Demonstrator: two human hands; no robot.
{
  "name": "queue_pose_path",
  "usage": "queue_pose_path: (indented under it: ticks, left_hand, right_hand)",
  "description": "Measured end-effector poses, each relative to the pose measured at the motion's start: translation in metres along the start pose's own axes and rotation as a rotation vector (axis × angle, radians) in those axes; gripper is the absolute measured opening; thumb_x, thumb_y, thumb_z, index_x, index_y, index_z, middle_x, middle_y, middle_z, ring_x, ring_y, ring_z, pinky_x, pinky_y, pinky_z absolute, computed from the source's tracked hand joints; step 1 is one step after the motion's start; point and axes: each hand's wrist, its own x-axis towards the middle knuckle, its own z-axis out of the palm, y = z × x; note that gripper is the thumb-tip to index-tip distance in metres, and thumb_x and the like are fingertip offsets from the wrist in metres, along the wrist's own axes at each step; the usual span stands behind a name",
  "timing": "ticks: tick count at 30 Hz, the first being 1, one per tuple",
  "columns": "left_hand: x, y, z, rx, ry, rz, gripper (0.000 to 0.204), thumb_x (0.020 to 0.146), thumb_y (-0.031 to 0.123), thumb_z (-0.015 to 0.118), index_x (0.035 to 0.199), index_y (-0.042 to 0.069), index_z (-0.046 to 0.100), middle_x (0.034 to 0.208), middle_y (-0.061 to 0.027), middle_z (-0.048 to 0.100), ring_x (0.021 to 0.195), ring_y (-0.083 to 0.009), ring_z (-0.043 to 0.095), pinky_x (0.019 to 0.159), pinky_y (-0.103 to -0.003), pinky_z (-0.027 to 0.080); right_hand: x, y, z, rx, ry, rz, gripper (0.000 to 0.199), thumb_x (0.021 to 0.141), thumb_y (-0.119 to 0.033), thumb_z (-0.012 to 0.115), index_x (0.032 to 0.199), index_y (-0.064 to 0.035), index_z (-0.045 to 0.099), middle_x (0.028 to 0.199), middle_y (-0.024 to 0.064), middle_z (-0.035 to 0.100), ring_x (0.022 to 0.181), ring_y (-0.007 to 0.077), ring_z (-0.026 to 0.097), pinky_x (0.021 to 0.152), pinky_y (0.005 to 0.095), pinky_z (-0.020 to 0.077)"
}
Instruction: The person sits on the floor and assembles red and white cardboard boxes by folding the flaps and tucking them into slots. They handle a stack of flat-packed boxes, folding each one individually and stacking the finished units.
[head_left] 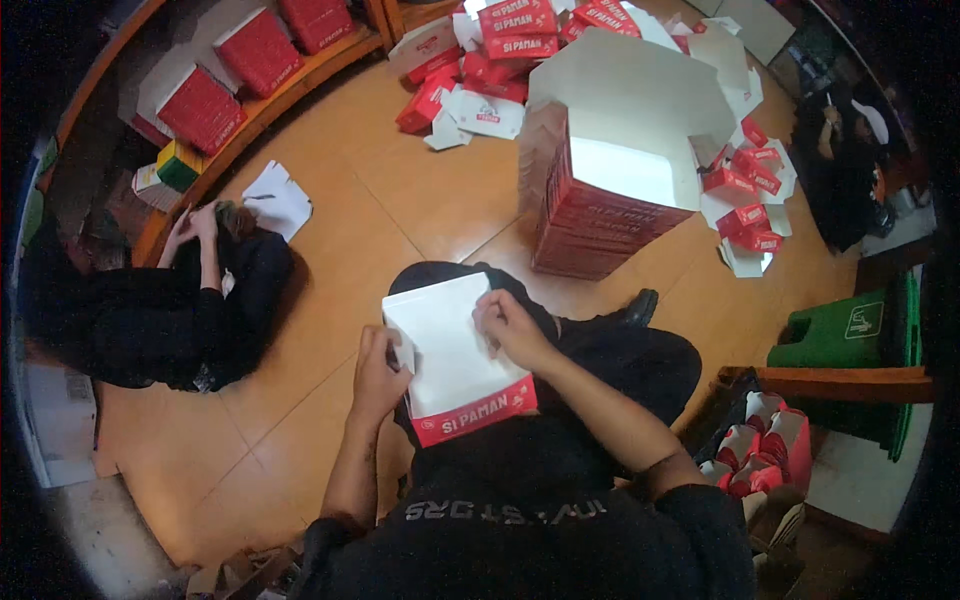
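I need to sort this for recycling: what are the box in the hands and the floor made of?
The red-and-white box looks like thin printed cardboard: flat white panels, creased flaps, matte inside. Left hand and right hand both grip it. The floor seems glossy orange-brown tile, judging by thin joint lines and soft reflections.

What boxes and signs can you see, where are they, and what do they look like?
Flat carton: white with a red strip, on the lap, held by left hand and right hand.
Carton stack: tall, red and white, ahead.
Loose cartons: red and white, farther off.
Green bin: right, with a white sign.
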Motion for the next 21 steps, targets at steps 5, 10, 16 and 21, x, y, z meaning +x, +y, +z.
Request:
queue_pose_path:
  ticks: [5,10,16,21]
  left_hand:
    - [0.008,0.005,-0.021,-0.012,-0.280,0.057,0.046,0.072,0.022,0.081,0.103,0.004,0.051,0.105,-0.0144,0.049,0.105,-0.0296,0.052,0.091,-0.038,0.043]
    - [0.007,-0.017,-0.009,-0.092,-0.150,-0.115,0.041,0.085,0.013,0.068,0.122,0.002,0.055,0.109,-0.0153,0.058,0.101,-0.0237,0.058,0.088,-0.034,0.046]
    - [0.028,-0.021,-0.024,-0.375,-0.094,-0.223,0.044,0.084,0.002,0.066,0.126,0.002,0.054,0.099,-0.0105,0.066,0.090,-0.0154,0.062,0.081,-0.028,0.050]
    - [0.038,0.012,-0.040,-0.080,-0.173,-0.117,0.041,0.082,0.000,0.066,0.121,0.005,0.058,0.103,-0.0123,0.067,0.095,-0.0231,0.065,0.083,-0.032,0.051]
  right_hand:
    - [0.006,0.004,-0.009,-0.373,0.144,0.141,0.050,0.087,-0.020,0.070,0.121,0.0004,0.040,0.076,0.0086,0.056,0.059,0.0173,0.060,0.050,0.0318,0.0488]
    - [0.004,0.010,-0.014,-0.629,0.395,0.074,0.045,0.086,-0.019,0.070,0.122,-0.0009,0.049,0.087,0.0078,0.061,0.081,0.0171,0.060,0.072,0.0301,0.0482]
    - [-0.002,0.009,-0.049,-0.132,0.012,-0.023,0.040,0.088,-0.010,0.065,0.125,-0.0050,0.053,0.103,0.0064,0.067,0.092,0.0117,0.061,0.079,0.0262,0.0487]
    - [-0.010,-0.018,-0.038,-0.470,-0.105,-0.019,0.035,0.086,-0.004,0.067,0.119,-0.0038,0.056,0.108,0.0077,0.063,0.090,0.0112,0.061,0.076,0.0264,0.0510]
